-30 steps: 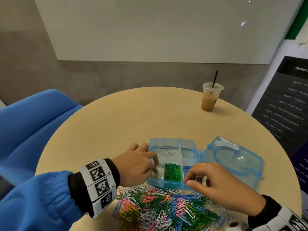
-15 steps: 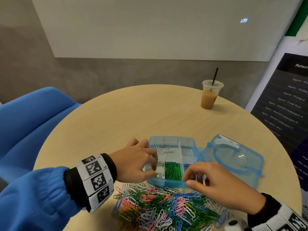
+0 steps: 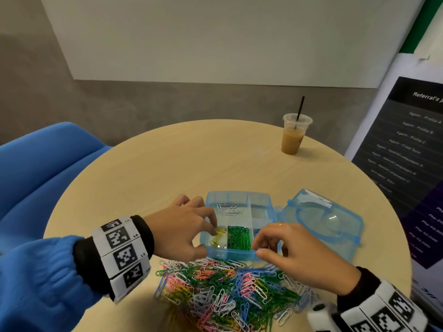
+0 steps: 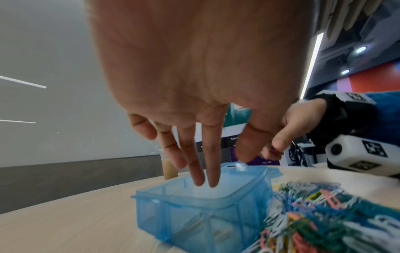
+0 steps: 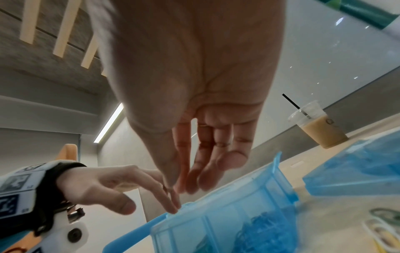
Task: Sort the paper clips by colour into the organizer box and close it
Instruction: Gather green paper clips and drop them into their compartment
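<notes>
Nearest, just under both wrists: loose heap of mixed paper clips [image 3: 230, 291] on the tabletop [image 3: 167, 168], green, pink, white, blue and yellow all tangled. Light, thin, springy wire with slick coating, likely to hook into neighbours; best pinched singly at a loop end with fingertips and shaken free

Just ahead of the heap, beneath the fingertips: translucent blue organizer box [image 3: 230, 254], lid off the compartments. Left hand [image 3: 177, 230], acting as grip over the near-left compartment, fingers extended downward and apart, a yellow paper clip [image 3: 220, 233] at the fingertips; released or pinched cannot be told. Right hand [image 3: 297, 250] over the near-right compartment, thumb and fingers brought close together, nothing clearly seen between them. Green clips [image 3: 239, 237] filling the compartment between the two hands, white clips [image 3: 230, 209] beyond the left fingertips

Right of the right hand: hinged lid [image 3: 323, 219] lying flat, thin flexible plastic, to be swung over by its far edge

Well beyond both hands: iced coffee cup [image 3: 294, 134] with straw, clear of the work. Dividers narrow, so stray drops into a neighbouring colour the likeliest slip
</notes>
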Motion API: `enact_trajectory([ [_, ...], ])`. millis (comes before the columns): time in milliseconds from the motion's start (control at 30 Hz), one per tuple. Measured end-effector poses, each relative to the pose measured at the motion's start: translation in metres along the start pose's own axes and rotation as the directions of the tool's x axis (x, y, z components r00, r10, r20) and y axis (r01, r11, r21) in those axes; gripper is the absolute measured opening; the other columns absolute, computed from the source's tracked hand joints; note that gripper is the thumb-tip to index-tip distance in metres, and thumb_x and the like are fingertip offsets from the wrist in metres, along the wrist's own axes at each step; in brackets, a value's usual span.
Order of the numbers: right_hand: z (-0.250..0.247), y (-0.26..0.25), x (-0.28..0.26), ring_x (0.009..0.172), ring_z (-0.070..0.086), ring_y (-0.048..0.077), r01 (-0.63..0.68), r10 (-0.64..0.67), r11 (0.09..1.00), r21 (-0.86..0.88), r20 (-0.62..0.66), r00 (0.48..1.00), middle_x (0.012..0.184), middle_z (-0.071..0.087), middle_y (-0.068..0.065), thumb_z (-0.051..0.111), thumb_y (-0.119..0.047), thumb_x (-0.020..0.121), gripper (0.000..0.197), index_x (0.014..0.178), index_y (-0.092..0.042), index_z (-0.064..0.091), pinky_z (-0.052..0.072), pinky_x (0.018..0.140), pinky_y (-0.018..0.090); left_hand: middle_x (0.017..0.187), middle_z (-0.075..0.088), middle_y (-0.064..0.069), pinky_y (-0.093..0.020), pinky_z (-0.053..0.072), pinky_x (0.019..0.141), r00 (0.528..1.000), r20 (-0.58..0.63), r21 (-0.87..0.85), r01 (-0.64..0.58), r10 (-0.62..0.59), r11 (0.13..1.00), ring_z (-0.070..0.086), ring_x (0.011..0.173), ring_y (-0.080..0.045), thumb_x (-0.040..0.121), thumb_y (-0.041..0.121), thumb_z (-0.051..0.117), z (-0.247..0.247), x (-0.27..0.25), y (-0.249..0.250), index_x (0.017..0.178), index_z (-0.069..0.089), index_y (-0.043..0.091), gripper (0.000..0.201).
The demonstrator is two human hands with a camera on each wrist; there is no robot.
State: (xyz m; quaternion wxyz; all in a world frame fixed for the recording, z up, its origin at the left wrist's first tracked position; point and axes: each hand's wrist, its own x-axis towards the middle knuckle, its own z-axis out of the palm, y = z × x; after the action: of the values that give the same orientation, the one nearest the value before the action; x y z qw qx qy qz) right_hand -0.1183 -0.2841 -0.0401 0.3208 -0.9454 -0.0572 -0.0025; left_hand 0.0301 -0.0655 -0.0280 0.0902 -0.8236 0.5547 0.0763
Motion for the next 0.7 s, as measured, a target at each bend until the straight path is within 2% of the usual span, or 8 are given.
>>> enact_trajectory([
  [133, -0.001, -0.002, -0.008, 0.08, 0.059, 0.002, 0.022, -0.019, 0.999, -0.04, 0.06, 0.998, 0.082, 0.065, -0.015, 0.063, -0.03, 0.092, 0.008, 0.091, -0.028, 0.071, 0.041, 0.065, 0.01, 0.133, 0.041, 0.023, -0.03, 0.018, 0.101, 0.999, -0.022, -0.054, 0.043, -0.044, 0.998, 0.032, 0.118, -0.005, 0.081, 0.055, 0.012, -0.004, -0.014, 0.005, 0.132, 0.047, 0.044, 0.064],
  [267, 0.001, 0.002, -0.019, 0.085, 0.057, -0.005, 0.015, 0.011, 0.981, -0.191, 0.135, 0.991, 0.089, 0.063, -0.019, 0.067, -0.038, 0.088, 0.013, 0.099, -0.032, 0.07, 0.042, 0.069, 0.01, 0.128, 0.047, 0.025, -0.028, 0.023, 0.103, 0.999, -0.035, -0.143, 0.008, -0.013, 0.99, 0.044, 0.111, 0.004, 0.099, 0.042, 0.031, -0.005, -0.029, 0.018, 0.13, 0.049, 0.044, 0.037],
  [367, 0.001, 0.009, -0.029, 0.091, 0.055, -0.003, -0.023, 0.052, 0.966, -0.256, 0.109, 0.993, 0.099, 0.061, -0.018, 0.07, -0.04, 0.084, 0.02, 0.103, -0.033, 0.067, 0.045, 0.078, 0.017, 0.121, 0.055, 0.023, -0.028, 0.039, 0.096, 0.997, -0.068, -0.252, -0.048, 0.032, 0.967, 0.055, 0.101, 0.003, 0.098, 0.036, 0.039, -0.001, -0.039, 0.026, 0.126, 0.055, 0.04, 0.033],
  [433, 0.001, 0.011, -0.035, 0.089, 0.054, -0.002, -0.008, 0.037, 0.965, -0.263, 0.104, 0.994, 0.095, 0.06, -0.017, 0.071, -0.039, 0.082, 0.017, 0.098, -0.032, 0.067, 0.045, 0.077, 0.019, 0.115, 0.059, 0.019, -0.026, 0.045, 0.088, 0.994, -0.091, -0.313, -0.09, 0.065, 0.945, 0.058, 0.096, 0.0, 0.097, 0.03, 0.043, 0.004, -0.043, 0.031, 0.123, 0.058, 0.037, 0.031],
  [567, 0.007, 0.004, -0.046, 0.085, 0.053, 0.001, 0.018, 0.031, 0.959, -0.282, 0.165, 0.986, 0.089, 0.058, -0.016, 0.074, -0.043, 0.078, 0.02, 0.092, -0.03, 0.069, 0.046, 0.076, 0.022, 0.11, 0.06, 0.017, -0.024, 0.046, 0.084, 0.989, -0.117, -0.342, -0.123, 0.087, 0.932, 0.057, 0.091, -0.001, 0.098, 0.028, 0.046, 0.01, -0.047, 0.046, 0.118, 0.062, 0.035, 0.026],
  [700, 0.019, -0.001, -0.051, 0.086, 0.05, 0.001, 0.021, 0.047, 0.947, -0.319, 0.204, 0.978, 0.092, 0.053, -0.019, 0.074, -0.045, 0.073, 0.034, 0.103, -0.033, 0.064, 0.048, 0.078, 0.029, 0.101, 0.064, 0.016, -0.024, 0.048, 0.078, 0.984, -0.11, -0.396, -0.175, 0.143, 0.901, 0.058, 0.083, -0.002, 0.094, 0.027, 0.049, 0.013, -0.051, 0.074, 0.108, 0.068, 0.033, 0.024],
])
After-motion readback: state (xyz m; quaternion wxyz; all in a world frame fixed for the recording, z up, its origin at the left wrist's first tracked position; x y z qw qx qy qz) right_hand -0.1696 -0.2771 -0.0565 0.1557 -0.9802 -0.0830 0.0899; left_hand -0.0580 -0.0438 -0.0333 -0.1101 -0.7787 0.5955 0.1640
